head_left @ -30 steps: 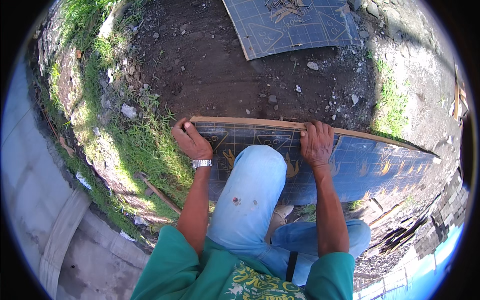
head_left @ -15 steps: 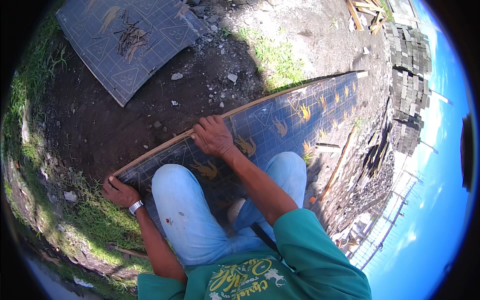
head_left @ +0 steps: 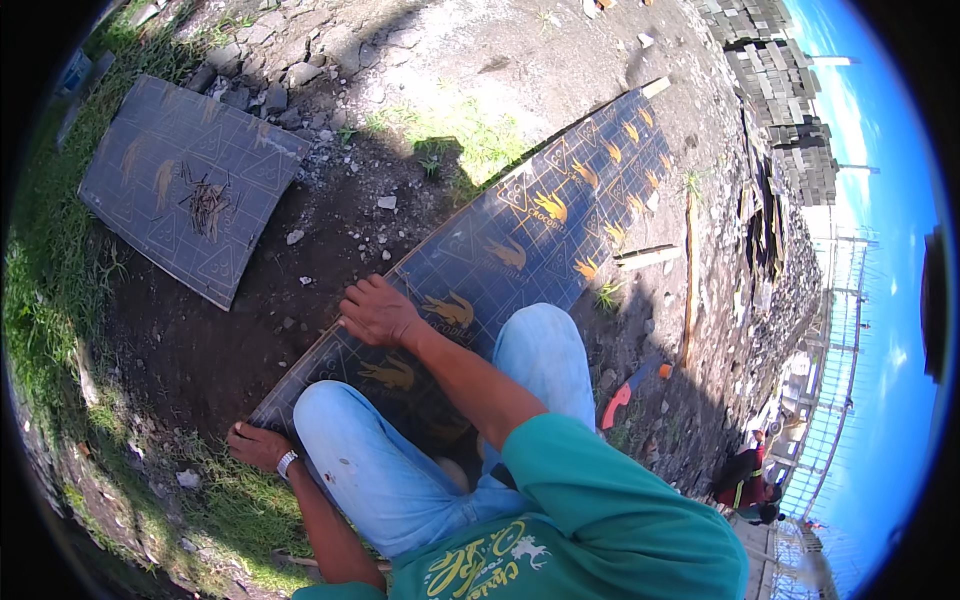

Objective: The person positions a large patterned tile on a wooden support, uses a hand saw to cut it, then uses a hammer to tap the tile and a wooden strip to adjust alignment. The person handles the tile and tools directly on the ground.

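A long, dark plywood board (head_left: 500, 235) with gold printed figures stretches from lower left to upper right, partly under my bent knees. A thin strip of light wood (head_left: 655, 88) runs along its far edge, its end jutting out at the top. My left hand (head_left: 260, 446), with a silver watch at the wrist, grips the board's left corner, thumb on top. Partway up the same edge, my right hand (head_left: 378, 312) is closed over the rim, fingers curled. Its fingertips are partly hidden, so how it holds the strip is not plain.
A smaller dark plywood sheet (head_left: 150, 190) lies at left with a pile of nails (head_left: 210, 205). Right of my knee is a saw with a red handle (head_left: 617, 405). Grey blocks (head_left: 790, 80) stand stacked at upper right; another person (head_left: 742, 480) is at far right.
My view has turned, so the board and nail sheet appear lower and farther left. The red handle and the other person now show. Both hands stay on the edge, where the strip looks narrower.
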`<action>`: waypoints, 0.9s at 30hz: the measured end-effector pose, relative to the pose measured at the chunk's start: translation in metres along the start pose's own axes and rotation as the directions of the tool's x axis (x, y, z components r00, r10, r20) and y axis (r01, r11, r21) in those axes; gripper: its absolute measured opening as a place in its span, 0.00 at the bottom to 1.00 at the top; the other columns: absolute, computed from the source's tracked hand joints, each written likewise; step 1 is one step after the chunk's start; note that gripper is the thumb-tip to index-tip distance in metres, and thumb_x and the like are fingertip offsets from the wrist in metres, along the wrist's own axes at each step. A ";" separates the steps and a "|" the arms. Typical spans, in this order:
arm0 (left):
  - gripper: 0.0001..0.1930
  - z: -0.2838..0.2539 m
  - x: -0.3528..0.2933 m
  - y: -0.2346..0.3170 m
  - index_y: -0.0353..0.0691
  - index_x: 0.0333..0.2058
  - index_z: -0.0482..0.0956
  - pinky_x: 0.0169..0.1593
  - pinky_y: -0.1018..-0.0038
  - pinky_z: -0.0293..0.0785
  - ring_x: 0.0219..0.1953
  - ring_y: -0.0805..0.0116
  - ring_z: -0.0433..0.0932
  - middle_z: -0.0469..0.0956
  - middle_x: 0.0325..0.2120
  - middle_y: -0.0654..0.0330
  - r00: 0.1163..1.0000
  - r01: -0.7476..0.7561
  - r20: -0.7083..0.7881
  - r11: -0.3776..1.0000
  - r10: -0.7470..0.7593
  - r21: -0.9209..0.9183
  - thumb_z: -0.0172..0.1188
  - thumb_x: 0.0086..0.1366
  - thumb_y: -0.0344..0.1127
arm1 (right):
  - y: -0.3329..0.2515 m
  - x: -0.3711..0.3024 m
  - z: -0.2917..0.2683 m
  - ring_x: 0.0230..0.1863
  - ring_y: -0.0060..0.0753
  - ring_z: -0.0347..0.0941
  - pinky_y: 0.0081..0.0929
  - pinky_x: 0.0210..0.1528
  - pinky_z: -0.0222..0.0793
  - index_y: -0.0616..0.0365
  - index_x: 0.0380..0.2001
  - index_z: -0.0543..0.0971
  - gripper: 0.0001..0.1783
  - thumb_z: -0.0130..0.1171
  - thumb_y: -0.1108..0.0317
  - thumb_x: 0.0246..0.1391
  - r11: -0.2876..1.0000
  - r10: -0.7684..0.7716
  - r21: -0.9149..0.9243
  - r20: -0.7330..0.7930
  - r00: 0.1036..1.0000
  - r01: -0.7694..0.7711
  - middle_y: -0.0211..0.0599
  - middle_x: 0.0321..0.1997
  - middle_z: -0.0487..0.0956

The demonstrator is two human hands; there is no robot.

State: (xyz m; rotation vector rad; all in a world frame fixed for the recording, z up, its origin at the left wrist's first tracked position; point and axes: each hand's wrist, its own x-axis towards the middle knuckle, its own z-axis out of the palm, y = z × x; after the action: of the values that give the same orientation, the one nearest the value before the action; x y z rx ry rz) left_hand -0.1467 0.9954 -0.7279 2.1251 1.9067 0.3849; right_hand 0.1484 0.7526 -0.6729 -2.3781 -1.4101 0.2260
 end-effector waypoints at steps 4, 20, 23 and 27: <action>0.25 0.002 0.002 -0.001 0.41 0.54 0.78 0.49 0.45 0.74 0.48 0.40 0.78 0.75 0.47 0.44 1.000 0.017 -0.001 1.000 -0.017 0.018 0.45 0.81 0.57 | 0.000 -0.001 0.001 0.43 0.40 0.73 0.41 0.50 0.64 0.50 0.32 0.77 0.14 0.59 0.52 0.65 1.000 -0.014 -0.028 -0.025 1.000 0.013 0.36 0.37 0.74; 0.27 0.024 0.001 -0.009 0.44 0.58 0.78 0.56 0.42 0.76 0.54 0.41 0.79 0.77 0.56 0.46 0.999 -0.001 -0.033 0.998 0.003 0.067 0.45 0.79 0.59 | -0.065 -0.045 -0.156 0.67 0.51 0.69 0.58 0.75 0.58 0.56 0.51 0.81 0.16 0.60 0.57 0.67 0.909 0.415 0.142 -0.410 0.812 -0.393 0.43 0.57 0.77; 0.26 0.023 0.015 -0.018 0.44 0.59 0.77 0.56 0.42 0.77 0.54 0.42 0.79 0.77 0.56 0.45 0.998 -0.027 0.051 0.996 0.023 0.088 0.47 0.79 0.58 | -0.058 -0.143 -0.243 0.67 0.54 0.71 0.55 0.72 0.63 0.57 0.55 0.80 0.20 0.61 0.56 0.68 0.848 0.514 0.268 -0.624 0.588 -0.457 0.46 0.59 0.78; 0.24 0.016 0.045 -0.032 0.44 0.62 0.75 0.55 0.43 0.78 0.55 0.43 0.79 0.76 0.58 0.43 0.982 -0.038 0.175 0.978 0.074 -0.203 0.53 0.78 0.54 | -0.016 -0.322 -0.280 0.60 0.55 0.75 0.50 0.64 0.70 0.59 0.55 0.81 0.19 0.59 0.58 0.68 0.649 0.702 0.383 -0.635 0.323 -0.657 0.48 0.57 0.78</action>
State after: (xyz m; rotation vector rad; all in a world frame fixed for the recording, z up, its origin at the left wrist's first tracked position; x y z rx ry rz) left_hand -0.1653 1.0430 -0.7536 2.0120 1.6383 0.3634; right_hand 0.0667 0.4148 -0.4244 -2.3970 0.0575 -0.4836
